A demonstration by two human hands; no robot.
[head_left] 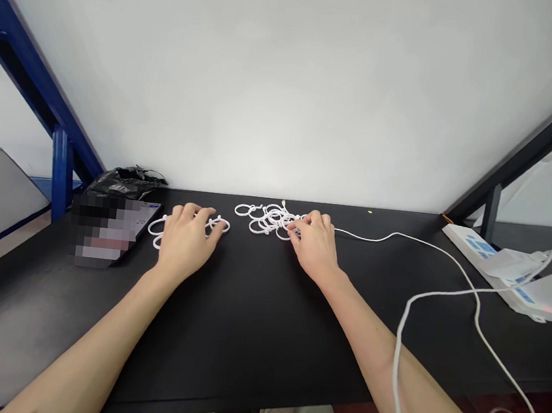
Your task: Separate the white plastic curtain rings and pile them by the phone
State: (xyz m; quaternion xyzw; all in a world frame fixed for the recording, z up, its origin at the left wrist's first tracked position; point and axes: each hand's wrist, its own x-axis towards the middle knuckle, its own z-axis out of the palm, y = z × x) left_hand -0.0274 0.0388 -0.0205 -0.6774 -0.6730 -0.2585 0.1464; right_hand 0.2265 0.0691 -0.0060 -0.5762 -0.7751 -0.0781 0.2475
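A loose pile of white plastic rings (267,219) lies on the black table (244,321) near its far edge. My right hand (315,245) rests at the pile's right side, fingers curled onto the nearest rings. My left hand (188,237) lies palm down over a smaller group of white rings (158,228) to the left, fingers stretched out on top of them. Whether either hand actually grips a ring is hidden by the fingers.
A blurred flat device (105,231) and a crumpled black bag (125,181) sit at the left. A white power strip (501,266) with adapters lies at the right; its white cable (413,306) crosses over my right forearm. A white wall stands behind.
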